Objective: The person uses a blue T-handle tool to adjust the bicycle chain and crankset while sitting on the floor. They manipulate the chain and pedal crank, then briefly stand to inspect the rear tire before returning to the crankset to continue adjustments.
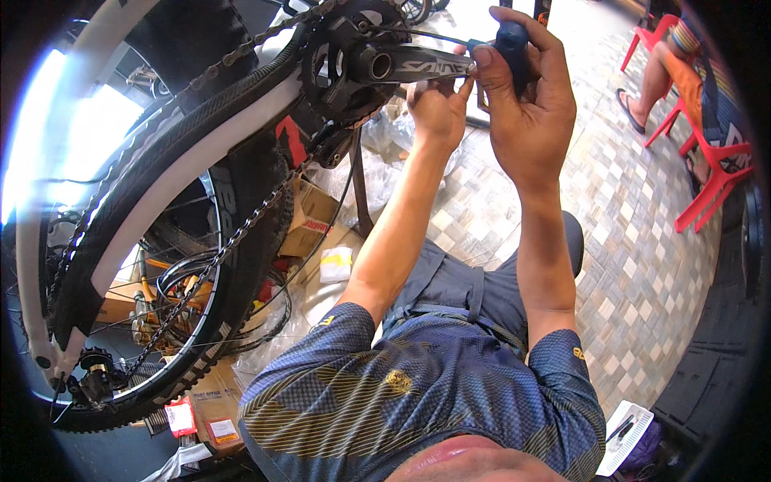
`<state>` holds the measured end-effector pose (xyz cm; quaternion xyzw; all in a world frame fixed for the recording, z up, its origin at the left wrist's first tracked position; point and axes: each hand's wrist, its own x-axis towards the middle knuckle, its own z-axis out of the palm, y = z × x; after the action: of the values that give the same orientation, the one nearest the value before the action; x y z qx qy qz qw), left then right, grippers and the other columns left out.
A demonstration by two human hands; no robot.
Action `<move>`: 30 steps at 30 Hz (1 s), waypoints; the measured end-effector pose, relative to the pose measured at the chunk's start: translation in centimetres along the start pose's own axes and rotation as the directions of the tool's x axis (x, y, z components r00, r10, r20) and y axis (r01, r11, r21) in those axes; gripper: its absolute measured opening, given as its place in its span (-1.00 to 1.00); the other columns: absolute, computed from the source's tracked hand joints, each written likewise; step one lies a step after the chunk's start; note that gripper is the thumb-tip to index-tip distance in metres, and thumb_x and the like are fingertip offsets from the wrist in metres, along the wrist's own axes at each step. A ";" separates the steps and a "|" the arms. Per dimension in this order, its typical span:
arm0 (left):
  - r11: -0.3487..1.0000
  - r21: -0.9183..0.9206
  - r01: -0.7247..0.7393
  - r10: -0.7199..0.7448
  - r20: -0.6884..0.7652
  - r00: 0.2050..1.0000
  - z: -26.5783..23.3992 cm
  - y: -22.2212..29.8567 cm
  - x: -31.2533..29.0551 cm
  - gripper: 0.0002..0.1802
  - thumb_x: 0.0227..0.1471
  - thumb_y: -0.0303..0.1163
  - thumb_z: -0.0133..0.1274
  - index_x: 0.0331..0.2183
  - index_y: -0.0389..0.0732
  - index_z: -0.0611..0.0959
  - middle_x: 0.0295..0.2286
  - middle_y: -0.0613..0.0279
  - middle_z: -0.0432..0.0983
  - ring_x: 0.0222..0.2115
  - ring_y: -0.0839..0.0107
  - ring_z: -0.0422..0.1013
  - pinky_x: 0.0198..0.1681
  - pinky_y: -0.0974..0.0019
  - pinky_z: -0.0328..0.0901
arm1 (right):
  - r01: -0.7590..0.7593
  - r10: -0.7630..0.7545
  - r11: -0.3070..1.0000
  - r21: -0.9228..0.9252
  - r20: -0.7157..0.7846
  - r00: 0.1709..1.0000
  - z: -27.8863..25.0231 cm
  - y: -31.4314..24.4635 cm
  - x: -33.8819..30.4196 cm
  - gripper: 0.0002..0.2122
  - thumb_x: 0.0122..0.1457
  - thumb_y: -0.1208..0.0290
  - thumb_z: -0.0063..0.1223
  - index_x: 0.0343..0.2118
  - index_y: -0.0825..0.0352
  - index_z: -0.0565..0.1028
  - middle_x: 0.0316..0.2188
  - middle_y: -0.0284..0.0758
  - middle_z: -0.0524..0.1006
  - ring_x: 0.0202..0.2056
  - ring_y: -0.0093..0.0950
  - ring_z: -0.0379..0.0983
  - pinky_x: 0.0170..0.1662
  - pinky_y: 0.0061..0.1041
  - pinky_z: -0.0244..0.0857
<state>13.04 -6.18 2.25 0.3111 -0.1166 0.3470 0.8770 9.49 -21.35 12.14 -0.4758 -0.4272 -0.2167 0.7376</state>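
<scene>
A bicycle's dark grey crank arm (426,66) reaches right from the black chainring (317,64) at the upper middle. My left hand (438,116) is closed at the crank arm's underside near its outer end; the arm hides some of its fingertips, and what they pinch cannot be made out. With thumb and fingers wrapped round it, my right hand (534,120) holds a dark blue tool handle (511,52) beside that same end. A thin dark cable (426,33) runs just above the crank arm. The tool's working end is not plain to see.
The bicycle's white and black frame (193,149), chain (233,241) and rear tyre (189,386) fill the left side. Beneath lie cardboard boxes (317,213) and plastic wrap (377,173). Red chairs (715,173) and a seated person (675,72) are at right; a white tray (625,438) lies lower right.
</scene>
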 end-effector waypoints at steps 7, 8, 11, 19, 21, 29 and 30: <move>0.988 0.138 -0.064 0.062 0.018 0.998 1.0 0.5 -1.0 -0.68 0.29 -0.23 -0.21 -0.09 -0.22 0.49 -0.15 0.11 0.51 -0.17 0.28 0.43 -0.13 0.09 0.40 | -0.050 0.049 0.998 -0.036 -0.037 0.998 1.2 -1.8 -0.1 -0.70 0.27 0.42 0.13 0.01 0.41 0.44 -0.38 -0.44 0.47 -0.39 -0.71 0.34 -0.34 -0.73 0.23; 0.988 0.139 -0.074 0.075 0.002 0.997 0.6 0.6 -1.1 -0.68 0.29 -0.23 -0.21 -0.11 -0.23 0.49 -0.15 0.11 0.51 -0.17 0.28 0.43 -0.13 0.09 0.40 | -0.027 0.026 0.994 -0.105 -0.008 1.000 1.2 -2.3 -0.2 -0.70 0.27 0.40 0.13 0.00 0.42 0.45 -0.39 -0.40 0.49 -0.40 -0.69 0.37 -0.34 -0.71 0.25; 0.983 0.169 -0.068 0.072 -0.018 0.997 0.2 0.7 -1.2 -0.68 0.30 -0.21 -0.23 -0.12 -0.23 0.48 -0.14 0.10 0.50 -0.13 0.29 0.43 -0.06 0.06 0.39 | 0.005 0.012 0.966 -0.258 0.061 0.998 1.1 -3.3 -0.1 -0.70 0.26 0.36 0.15 -0.03 0.43 0.48 -0.41 -0.29 0.55 -0.41 -0.62 0.44 -0.34 -0.63 0.32; 0.983 0.183 -0.023 0.036 -0.065 0.997 0.8 1.4 -2.1 -0.65 0.31 -0.19 -0.25 0.01 -0.19 0.36 0.00 0.01 0.43 0.10 0.18 0.34 0.16 -0.10 0.25 | 0.170 0.087 0.440 -0.882 0.230 0.969 -1.2 -7.2 2.5 -0.60 0.04 0.37 0.31 0.00 0.18 0.56 -0.51 -0.28 0.48 -0.53 -0.37 0.46 -0.41 -0.43 0.38; 0.978 0.207 -0.017 0.021 -0.016 1.000 -0.2 1.5 -1.7 -0.65 0.31 -0.19 -0.25 0.01 -0.18 0.36 0.01 0.01 0.43 0.11 0.18 0.34 0.17 -0.10 0.24 | 0.042 0.270 0.566 -0.823 0.233 0.934 -1.5 -7.6 2.6 -0.56 0.04 0.33 0.32 0.04 0.15 0.55 -0.51 -0.29 0.47 -0.54 -0.42 0.44 -0.44 -0.46 0.37; 0.985 0.169 -0.030 0.030 0.008 1.000 -0.3 1.1 -1.6 -0.64 0.32 -0.17 -0.23 0.02 -0.16 0.36 0.04 -0.01 0.42 0.12 0.19 0.32 0.17 -0.10 0.21 | 0.332 -0.256 0.894 -0.300 0.266 0.929 -1.2 -3.5 1.1 -0.60 0.15 0.60 0.19 0.08 0.38 0.47 -0.10 -0.15 0.47 -0.25 -0.46 0.56 -0.26 -0.61 0.49; 0.986 0.167 -0.008 0.013 -0.034 0.999 -0.5 1.2 -1.6 -0.64 0.32 -0.16 -0.23 0.02 -0.15 0.35 0.00 0.02 0.44 0.10 0.20 0.34 0.15 -0.10 0.24 | 0.303 -0.258 0.912 -0.275 0.188 0.948 0.0 -3.7 1.1 -0.62 0.15 0.63 0.18 0.06 0.39 0.47 -0.07 -0.15 0.47 -0.22 -0.45 0.56 -0.25 -0.61 0.49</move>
<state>11.02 -6.02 1.70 0.3766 -0.0735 0.3655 0.8480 7.43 -22.94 14.94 -0.5307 -0.5065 -0.3473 0.5841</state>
